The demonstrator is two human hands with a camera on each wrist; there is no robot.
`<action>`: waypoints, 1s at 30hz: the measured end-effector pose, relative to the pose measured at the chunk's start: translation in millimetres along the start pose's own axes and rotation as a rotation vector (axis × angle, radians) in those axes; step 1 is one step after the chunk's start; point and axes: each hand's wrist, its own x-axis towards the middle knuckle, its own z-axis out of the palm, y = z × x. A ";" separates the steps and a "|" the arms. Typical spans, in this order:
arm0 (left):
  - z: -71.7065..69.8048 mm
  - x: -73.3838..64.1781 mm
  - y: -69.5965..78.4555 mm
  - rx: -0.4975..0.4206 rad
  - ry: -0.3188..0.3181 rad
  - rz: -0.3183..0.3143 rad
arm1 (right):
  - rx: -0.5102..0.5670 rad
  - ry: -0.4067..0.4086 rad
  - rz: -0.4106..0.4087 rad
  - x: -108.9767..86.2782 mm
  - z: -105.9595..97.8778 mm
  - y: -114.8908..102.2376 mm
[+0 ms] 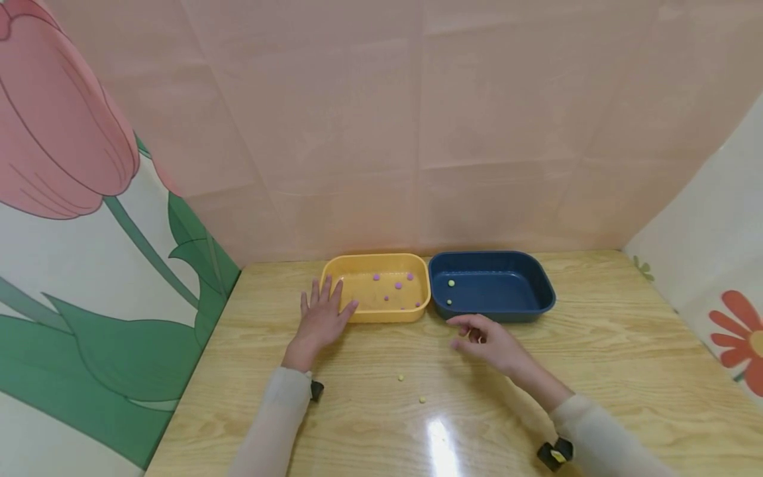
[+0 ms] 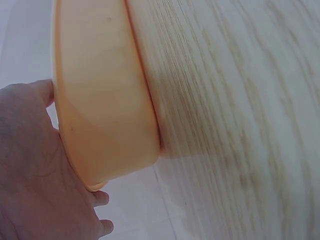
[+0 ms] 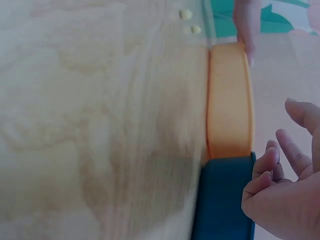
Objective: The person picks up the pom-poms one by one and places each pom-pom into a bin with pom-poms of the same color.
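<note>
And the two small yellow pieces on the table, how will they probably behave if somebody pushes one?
The yellow pieces would probably roll, since they look roundish and lie loose on the smooth-looking table. They are likely light, being tiny beside the blue tray. Pinching one may be fiddly at that size.

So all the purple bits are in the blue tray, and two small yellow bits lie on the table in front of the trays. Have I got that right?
Not quite: the head view shows the purple bits in the yellow tray, not the blue tray. Two small yellow bits do lie on the table in front.
</note>
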 end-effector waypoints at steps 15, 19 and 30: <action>2.0 1.0 -2.2 0.003 0.001 -0.003 | 0.000 -0.141 -0.034 -9.1 20.5 2.2; 1.6 1.1 -1.8 0.007 0.003 -0.002 | -0.028 -0.201 -0.029 -9.3 25.3 4.6; 0.2 0.7 -1.6 0.003 -0.013 -0.001 | -0.035 -0.335 -0.066 -13.8 36.9 2.3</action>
